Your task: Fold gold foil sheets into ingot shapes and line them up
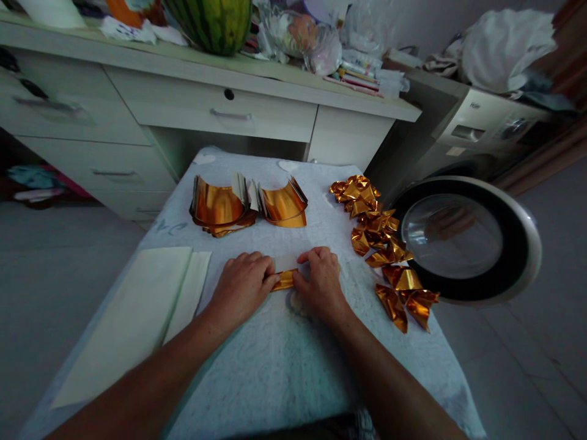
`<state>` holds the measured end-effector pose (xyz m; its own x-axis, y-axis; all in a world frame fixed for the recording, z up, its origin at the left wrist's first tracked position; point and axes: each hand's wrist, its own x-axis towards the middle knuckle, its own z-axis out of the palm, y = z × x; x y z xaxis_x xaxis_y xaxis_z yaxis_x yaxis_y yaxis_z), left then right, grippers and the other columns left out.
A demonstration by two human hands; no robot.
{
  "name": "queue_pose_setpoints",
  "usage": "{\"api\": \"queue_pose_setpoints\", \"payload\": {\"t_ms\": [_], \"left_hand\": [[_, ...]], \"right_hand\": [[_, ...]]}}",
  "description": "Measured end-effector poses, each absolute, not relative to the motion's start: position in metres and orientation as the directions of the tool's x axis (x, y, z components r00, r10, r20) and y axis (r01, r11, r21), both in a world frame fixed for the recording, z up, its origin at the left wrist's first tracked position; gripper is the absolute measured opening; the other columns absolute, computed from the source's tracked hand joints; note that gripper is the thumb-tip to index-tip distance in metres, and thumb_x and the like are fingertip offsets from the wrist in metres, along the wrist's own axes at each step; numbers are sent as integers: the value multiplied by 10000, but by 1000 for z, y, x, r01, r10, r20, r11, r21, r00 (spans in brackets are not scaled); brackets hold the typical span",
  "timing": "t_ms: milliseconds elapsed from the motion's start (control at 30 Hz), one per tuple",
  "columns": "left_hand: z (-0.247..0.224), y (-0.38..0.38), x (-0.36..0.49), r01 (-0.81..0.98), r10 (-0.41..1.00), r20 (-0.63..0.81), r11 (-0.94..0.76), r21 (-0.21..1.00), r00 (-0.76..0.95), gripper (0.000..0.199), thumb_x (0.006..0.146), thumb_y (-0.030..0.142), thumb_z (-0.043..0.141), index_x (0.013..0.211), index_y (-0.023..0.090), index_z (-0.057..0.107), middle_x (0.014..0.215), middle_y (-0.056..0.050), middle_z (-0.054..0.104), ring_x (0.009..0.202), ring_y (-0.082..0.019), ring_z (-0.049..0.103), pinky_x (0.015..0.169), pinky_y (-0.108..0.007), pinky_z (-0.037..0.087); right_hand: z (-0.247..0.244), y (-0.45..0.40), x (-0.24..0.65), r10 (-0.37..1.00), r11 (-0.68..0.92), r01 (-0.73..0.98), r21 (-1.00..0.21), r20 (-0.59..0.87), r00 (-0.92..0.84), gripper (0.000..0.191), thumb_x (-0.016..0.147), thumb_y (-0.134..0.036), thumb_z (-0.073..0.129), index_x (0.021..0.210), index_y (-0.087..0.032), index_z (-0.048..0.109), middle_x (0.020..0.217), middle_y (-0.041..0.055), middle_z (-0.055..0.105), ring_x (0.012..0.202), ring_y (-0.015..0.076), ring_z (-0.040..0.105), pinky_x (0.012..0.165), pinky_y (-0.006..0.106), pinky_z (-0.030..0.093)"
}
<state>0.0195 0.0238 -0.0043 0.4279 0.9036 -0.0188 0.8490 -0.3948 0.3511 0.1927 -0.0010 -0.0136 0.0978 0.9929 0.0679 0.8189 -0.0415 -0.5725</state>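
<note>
1. The left hand (245, 278) pinches the left end of a narrow, shiny gold foil-paper strip (285, 280) between thumb and curled fingers.
2. The right hand (321, 278) has its thumb at the strip's right end, fingers bent above it.
3. The strip lies low over a pale blue cloth-covered table (275, 366).
4. Beyond sit two curled stacks of gold foil sheets (283, 206).
5. Rightward: crumpled-looking folded gold foil pieces (406, 279); leftward: flat whitish paper sheets (128, 305).

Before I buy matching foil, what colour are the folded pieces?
The folded pieces are orange-gold, clearest in head view.
</note>
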Motion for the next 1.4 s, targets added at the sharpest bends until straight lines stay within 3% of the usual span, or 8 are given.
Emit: {"api": "queue_pose_setpoints", "payload": {"t_ms": [567,1033,1400], "left_hand": [[-4,25,20,859,903,-56,-384,338,426,141,878,289,586,762,212,562,842,-32,637,843,-229,567,733,-333,356],[-5,25,20,861,897,-44,-407,305,439,161,916,289,522,787,206,571,861,-47,637,853,-234,574,741,-344,367],[-6,26,20,866,903,-47,-392,312,426,153,895,299,544,772,211,569,856,-37,643,837,-225,571,734,-340,364]], "right_hand": [[-14,0,190,995,2,757,-654,75,62,194,771,-108,654,930,-220,657,1068,61,559,1030,256,471,920,410,373],[-12,-1,190,995,-20,790,-612,64,75,263,776,-127,653,1032,-182,624,1075,81,567,1028,268,470,927,422,385],[-12,-2,190,995,2,796,-605,77,56,250,779,-110,610,1010,-203,629,1069,76,572,1035,270,481,906,418,386]]}}
